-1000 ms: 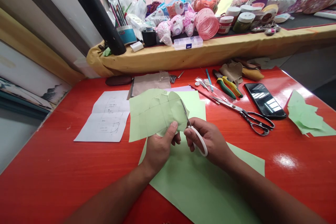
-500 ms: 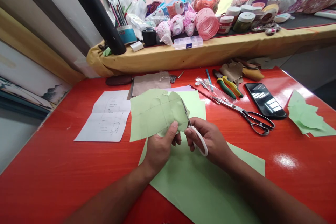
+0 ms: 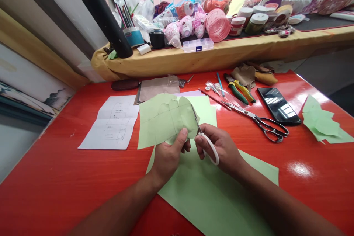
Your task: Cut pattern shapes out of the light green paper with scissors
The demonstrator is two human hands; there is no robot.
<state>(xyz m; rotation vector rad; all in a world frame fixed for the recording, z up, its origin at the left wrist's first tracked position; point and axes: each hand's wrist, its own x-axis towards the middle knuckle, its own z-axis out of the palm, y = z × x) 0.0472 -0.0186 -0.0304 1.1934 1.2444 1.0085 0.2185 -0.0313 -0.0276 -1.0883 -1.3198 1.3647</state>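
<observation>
My left hand [image 3: 167, 155] pinches the lower edge of a light green paper piece [image 3: 163, 120] and holds it up above the red table [image 3: 55, 177]. My right hand [image 3: 221, 147] grips small white-handled scissors [image 3: 204, 142], whose blades touch the piece's right edge. Under both hands lies a large light green sheet [image 3: 210, 191].
A white sheet with pencil drawings [image 3: 113, 121] lies to the left. Large black-handled scissors [image 3: 260, 120], green and yellow pliers [image 3: 239, 88], a black phone [image 3: 278, 105] and green paper scraps [image 3: 322, 121] lie to the right. A cluttered shelf [image 3: 221, 49] with a black flask [image 3: 106, 18] runs along the back.
The green piece has turned slightly in my left hand. Both hands stay almost where they were.
</observation>
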